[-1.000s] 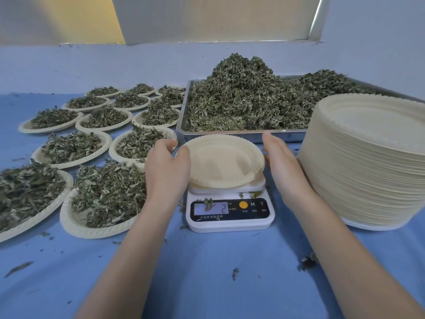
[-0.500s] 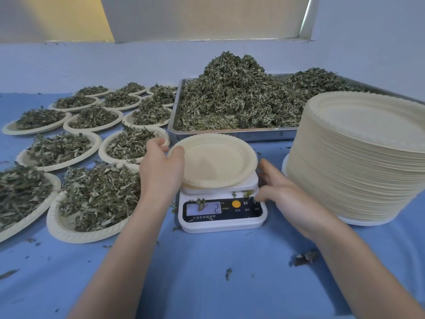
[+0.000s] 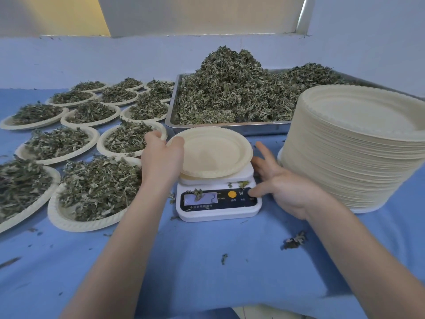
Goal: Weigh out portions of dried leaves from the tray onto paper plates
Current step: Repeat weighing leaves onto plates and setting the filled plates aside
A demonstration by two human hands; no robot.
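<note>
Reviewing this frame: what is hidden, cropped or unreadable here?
- Scale display, head view: leaf scraps cover part of it; only a "2" shows.
- Button under right hand: thumb covers it.
- Plate stack: cut by right edge.
- Left hand grip on empty plate: fingertips hidden.

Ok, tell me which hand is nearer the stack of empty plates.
Right. The right hand lies just beside the stack of empty plates, thumb on the scale's panel; the left hand holds the plate on the scale's far side.
</note>
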